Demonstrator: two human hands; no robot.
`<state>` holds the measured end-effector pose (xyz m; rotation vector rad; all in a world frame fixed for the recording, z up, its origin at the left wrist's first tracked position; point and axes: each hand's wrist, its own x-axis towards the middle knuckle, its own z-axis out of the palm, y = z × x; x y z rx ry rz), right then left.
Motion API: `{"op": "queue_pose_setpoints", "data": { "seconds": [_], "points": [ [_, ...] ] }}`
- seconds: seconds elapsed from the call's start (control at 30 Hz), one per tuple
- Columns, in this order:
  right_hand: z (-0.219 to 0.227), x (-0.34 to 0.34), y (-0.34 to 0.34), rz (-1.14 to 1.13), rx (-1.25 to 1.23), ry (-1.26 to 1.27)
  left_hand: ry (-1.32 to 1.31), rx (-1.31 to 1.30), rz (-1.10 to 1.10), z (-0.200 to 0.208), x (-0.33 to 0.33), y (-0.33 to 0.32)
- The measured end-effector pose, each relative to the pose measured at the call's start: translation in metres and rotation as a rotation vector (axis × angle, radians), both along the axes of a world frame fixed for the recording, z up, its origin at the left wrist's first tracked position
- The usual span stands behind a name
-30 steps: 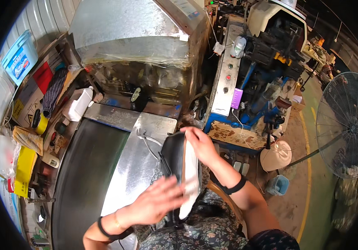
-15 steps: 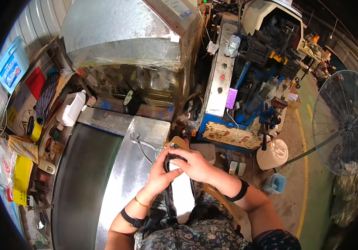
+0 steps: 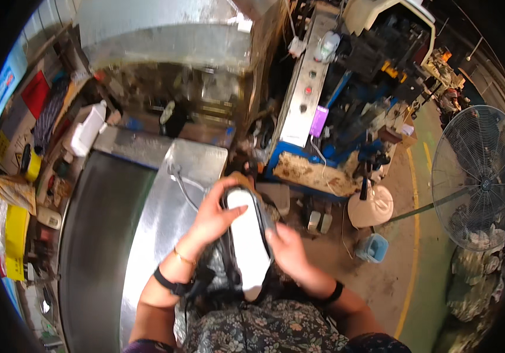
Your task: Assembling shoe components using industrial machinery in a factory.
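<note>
A shoe upper lies bottom up before my lap, its long white underside framed by a dark edge. Its far end is gripped by my left hand, fingers curled round the outside and thumb laid on the white face. At the right edge, my right hand is closed with its thumb against the dark side material; some of its fingers are hidden underneath. A floral apron is behind the near end of the upper.
To my left runs a dark conveyor belt beside a shiny metal ledge. Ahead are a metal hood and a blue-framed machine. A cream drum, a blue bin and a large fan stand to the right.
My right hand has moved from the upper's far end down to its right edge, uncovering more of the white underside. My left hand still holds the far end. The whole view has shifted slightly.
</note>
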<state>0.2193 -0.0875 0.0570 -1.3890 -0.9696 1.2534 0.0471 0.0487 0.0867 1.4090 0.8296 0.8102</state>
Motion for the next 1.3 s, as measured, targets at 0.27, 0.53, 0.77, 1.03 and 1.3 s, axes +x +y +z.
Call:
{"op": "queue_pose_setpoints", "data": {
  "seconds": [0.27, 0.53, 0.77, 1.03, 1.3],
  "points": [
    [-0.023, -0.014, 0.019, 0.049, -0.444, 0.194, -0.13, -0.007, 0.112, -0.015, -0.011, -0.034],
    [0.028, -0.035, 0.041, 0.17, 0.204, -1.359, -0.026, 0.036, 0.119, -0.033, -0.012, -0.022],
    [-0.017, -0.005, -0.017, 0.323, 0.277, -0.288, -0.281, -0.297, -0.217, 0.002, -0.034, -0.022],
    [0.026, -0.068, 0.014, 0.243, -0.008, -0.528, 1.171, 0.494, 0.406, 0.012, -0.026, -0.055],
    [-0.016, -0.076, -0.01, 0.165, 0.353, -0.377, 0.765, 0.386, 0.199, -0.026, -0.063, -0.108]
  ]
}}
